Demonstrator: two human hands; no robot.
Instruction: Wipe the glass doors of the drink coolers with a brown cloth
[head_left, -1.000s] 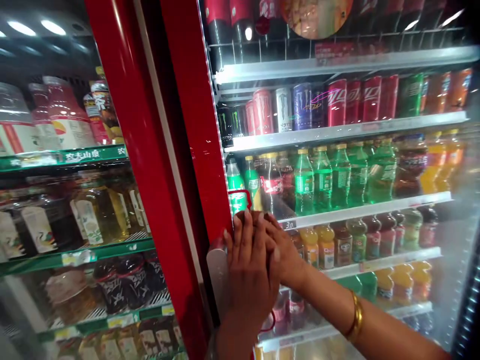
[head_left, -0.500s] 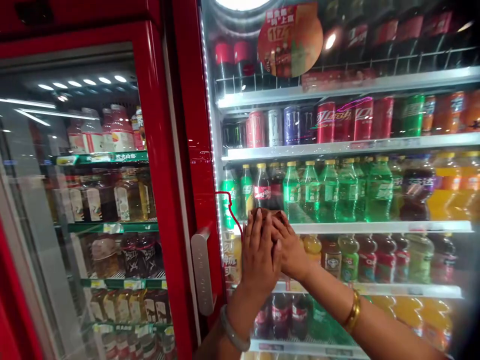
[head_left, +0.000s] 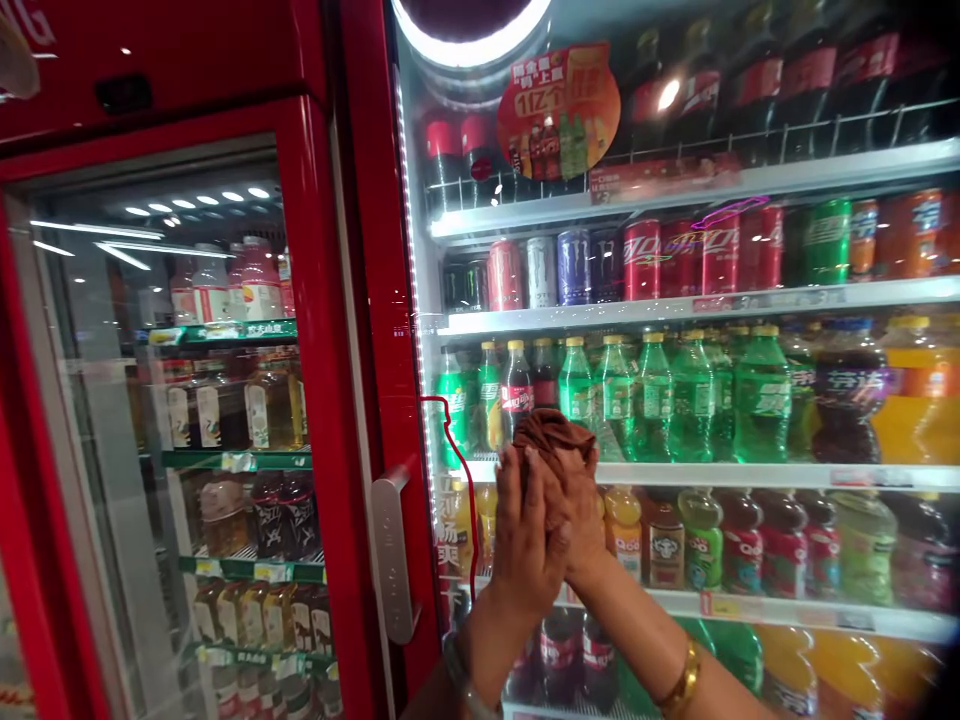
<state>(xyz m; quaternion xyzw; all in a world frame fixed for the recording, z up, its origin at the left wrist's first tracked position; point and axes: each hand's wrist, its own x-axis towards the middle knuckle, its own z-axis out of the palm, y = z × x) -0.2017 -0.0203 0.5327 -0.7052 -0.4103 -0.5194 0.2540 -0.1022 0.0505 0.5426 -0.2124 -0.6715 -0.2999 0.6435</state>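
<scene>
Both hands are together at the glass door of a drinks fridge. A crumpled brown cloth is bunched between them and shows above the fingers. My left hand, with a grey bangle at its wrist, has its fingers upright along the cloth's left side. My right hand grips the cloth from the right, its fingers partly hidden in the folds; a gold bracelet circles that wrist. Behind the glass, green soda bottles stand on a shelf near the cloth.
A silver door handle juts from the red frame left of my hands. Another red-framed fridge with bottled drinks stands further left. Cans line an upper shelf, and a round promotional sticker is high on the glass.
My hands have moved slightly down from the glass, and more of the brown cloth shows, bunched above the fingers. The camera view has tilted up a little.
</scene>
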